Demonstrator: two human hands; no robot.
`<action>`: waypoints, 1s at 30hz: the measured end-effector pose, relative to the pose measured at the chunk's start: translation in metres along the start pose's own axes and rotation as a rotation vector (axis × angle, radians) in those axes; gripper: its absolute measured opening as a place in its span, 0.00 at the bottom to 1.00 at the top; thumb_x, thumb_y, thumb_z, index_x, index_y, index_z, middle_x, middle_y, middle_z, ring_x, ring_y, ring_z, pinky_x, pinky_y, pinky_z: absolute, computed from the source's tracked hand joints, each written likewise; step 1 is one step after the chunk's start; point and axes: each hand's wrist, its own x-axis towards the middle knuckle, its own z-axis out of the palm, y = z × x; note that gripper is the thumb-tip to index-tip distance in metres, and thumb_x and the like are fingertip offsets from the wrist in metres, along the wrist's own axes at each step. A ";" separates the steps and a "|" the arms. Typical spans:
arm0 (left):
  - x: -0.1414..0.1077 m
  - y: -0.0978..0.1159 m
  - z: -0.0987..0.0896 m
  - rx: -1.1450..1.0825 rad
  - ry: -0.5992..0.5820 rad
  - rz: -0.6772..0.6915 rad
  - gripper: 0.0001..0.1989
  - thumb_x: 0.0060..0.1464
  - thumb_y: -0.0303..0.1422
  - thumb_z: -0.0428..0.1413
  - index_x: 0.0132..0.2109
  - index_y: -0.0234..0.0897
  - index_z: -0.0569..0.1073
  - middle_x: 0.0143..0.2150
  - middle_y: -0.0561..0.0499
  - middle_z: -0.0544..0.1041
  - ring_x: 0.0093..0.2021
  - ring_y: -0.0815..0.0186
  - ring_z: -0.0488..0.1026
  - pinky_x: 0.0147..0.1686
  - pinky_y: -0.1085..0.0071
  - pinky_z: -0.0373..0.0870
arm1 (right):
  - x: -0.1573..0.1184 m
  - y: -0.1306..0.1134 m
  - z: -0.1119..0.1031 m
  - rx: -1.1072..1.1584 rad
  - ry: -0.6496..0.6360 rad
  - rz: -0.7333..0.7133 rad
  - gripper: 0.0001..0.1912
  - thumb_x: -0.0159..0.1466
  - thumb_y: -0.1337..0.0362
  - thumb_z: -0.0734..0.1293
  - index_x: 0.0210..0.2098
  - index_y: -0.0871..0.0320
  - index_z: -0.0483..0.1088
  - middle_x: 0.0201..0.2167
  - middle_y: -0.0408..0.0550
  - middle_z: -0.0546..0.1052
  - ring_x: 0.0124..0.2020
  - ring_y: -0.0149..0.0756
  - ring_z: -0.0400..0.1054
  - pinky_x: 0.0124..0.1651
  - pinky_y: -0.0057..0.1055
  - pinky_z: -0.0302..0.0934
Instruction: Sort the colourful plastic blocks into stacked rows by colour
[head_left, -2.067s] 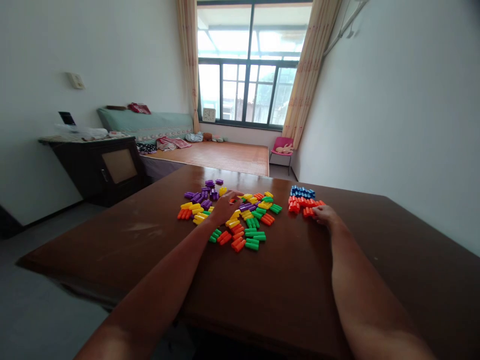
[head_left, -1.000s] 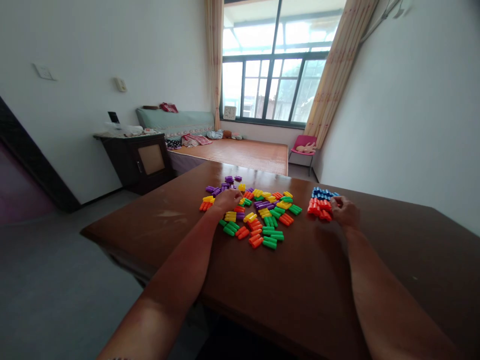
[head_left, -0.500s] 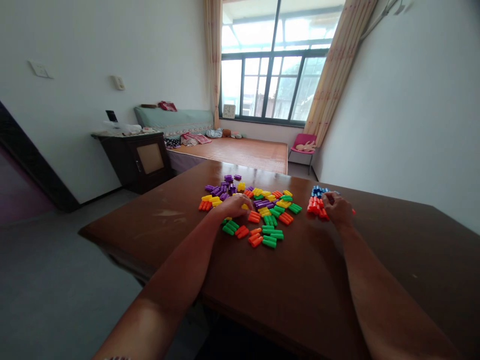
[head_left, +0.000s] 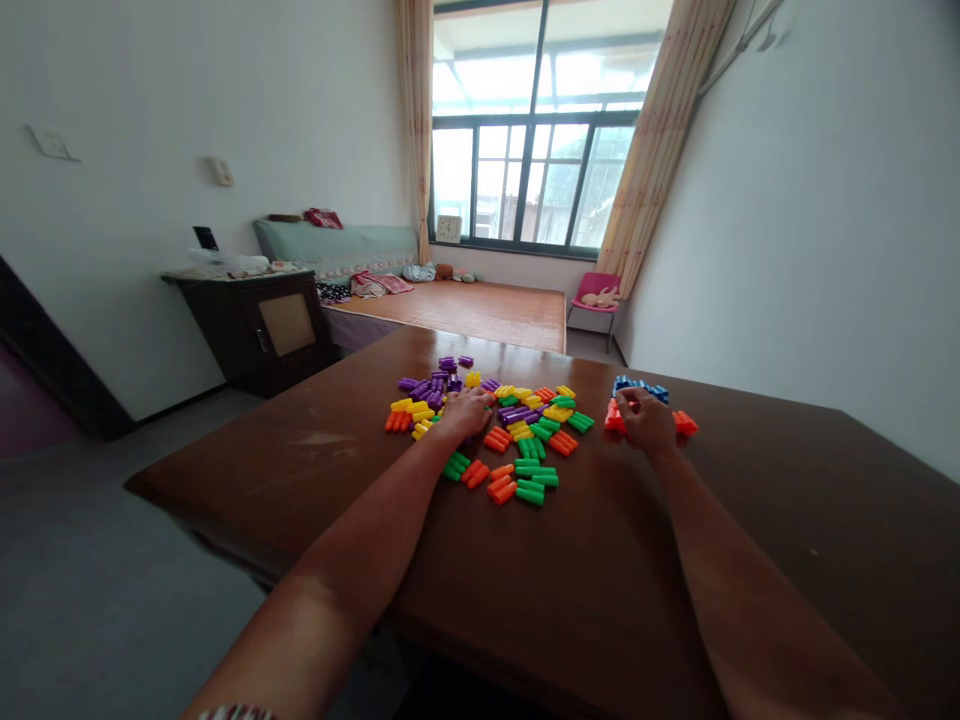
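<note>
My left hand (head_left: 468, 411) lies palm down over a loose pile of plastic building blocks, its fingers loosely stretched among them and no block visible in its grasp. Around it are purple blocks (head_left: 427, 387), yellow blocks (head_left: 411, 409), green blocks (head_left: 532, 448) and orange blocks (head_left: 497, 439). On the right, my right hand (head_left: 649, 420) has thumb and fingers drawn together at a row of orange-red blocks (head_left: 684, 423), covering its middle. Whatever sits between those fingertips is hidden. Blue blocks (head_left: 645, 388) stand grouped just behind that row.
The blocks lie on a dark brown wooden table (head_left: 600, 560). Beyond it are a bed (head_left: 487, 305) with a mat, a dark cabinet (head_left: 262, 320) on the left, and a pink chair (head_left: 596, 290) below the window.
My right hand has shifted left along the orange-red row, uncovering blocks at its right end. My left hand has stayed over the pile. The view has turned slightly to the right.
</note>
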 end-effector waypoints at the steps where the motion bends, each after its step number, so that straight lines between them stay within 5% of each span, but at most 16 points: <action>1: -0.002 -0.001 -0.002 0.007 0.001 -0.018 0.16 0.59 0.36 0.50 0.53 0.46 0.73 0.57 0.46 0.72 0.55 0.53 0.68 0.53 0.54 0.64 | 0.000 -0.004 0.001 0.040 -0.044 -0.028 0.18 0.63 0.51 0.59 0.40 0.56 0.73 0.31 0.49 0.78 0.31 0.39 0.71 0.37 0.32 0.61; 7: -0.013 -0.002 -0.006 -0.025 0.034 -0.062 0.16 0.58 0.32 0.50 0.51 0.47 0.74 0.57 0.48 0.72 0.56 0.54 0.68 0.53 0.55 0.63 | -0.008 -0.043 0.005 0.128 -0.582 -0.247 0.16 0.58 0.48 0.66 0.32 0.54 0.75 0.30 0.44 0.78 0.30 0.35 0.70 0.33 0.29 0.60; 11: -0.016 -0.002 -0.006 -0.066 0.029 -0.062 0.16 0.57 0.32 0.51 0.51 0.47 0.74 0.58 0.47 0.71 0.56 0.52 0.67 0.54 0.51 0.62 | -0.015 -0.061 0.009 0.108 -0.717 -0.284 0.15 0.49 0.49 0.74 0.29 0.53 0.75 0.29 0.43 0.77 0.31 0.35 0.68 0.34 0.28 0.61; 16: -0.016 -0.003 -0.004 -0.069 0.045 -0.052 0.16 0.57 0.32 0.51 0.51 0.48 0.74 0.58 0.48 0.71 0.57 0.52 0.68 0.55 0.52 0.61 | -0.016 -0.062 0.010 0.262 -0.695 -0.210 0.22 0.45 0.55 0.76 0.38 0.55 0.74 0.38 0.45 0.76 0.36 0.37 0.69 0.37 0.30 0.64; 21: -0.015 -0.007 0.000 -0.055 0.049 -0.046 0.17 0.58 0.33 0.50 0.52 0.48 0.73 0.59 0.48 0.71 0.57 0.52 0.67 0.55 0.51 0.61 | -0.009 -0.047 -0.010 0.726 -0.706 -0.024 0.27 0.49 0.57 0.73 0.48 0.55 0.71 0.41 0.46 0.75 0.37 0.35 0.70 0.39 0.31 0.67; 26: -0.013 -0.012 0.006 -0.059 0.064 -0.031 0.17 0.56 0.34 0.51 0.53 0.49 0.73 0.59 0.48 0.71 0.57 0.52 0.68 0.54 0.52 0.62 | 0.007 -0.001 -0.046 0.966 -0.421 0.267 0.27 0.50 0.58 0.73 0.49 0.52 0.67 0.42 0.47 0.74 0.38 0.36 0.72 0.38 0.32 0.71; 30: -0.012 -0.012 0.007 -0.048 0.066 -0.042 0.18 0.56 0.34 0.51 0.53 0.50 0.73 0.59 0.48 0.71 0.57 0.53 0.67 0.55 0.53 0.61 | 0.009 0.043 -0.063 0.829 -0.232 0.517 0.21 0.50 0.63 0.71 0.44 0.55 0.67 0.41 0.52 0.76 0.34 0.37 0.73 0.31 0.32 0.70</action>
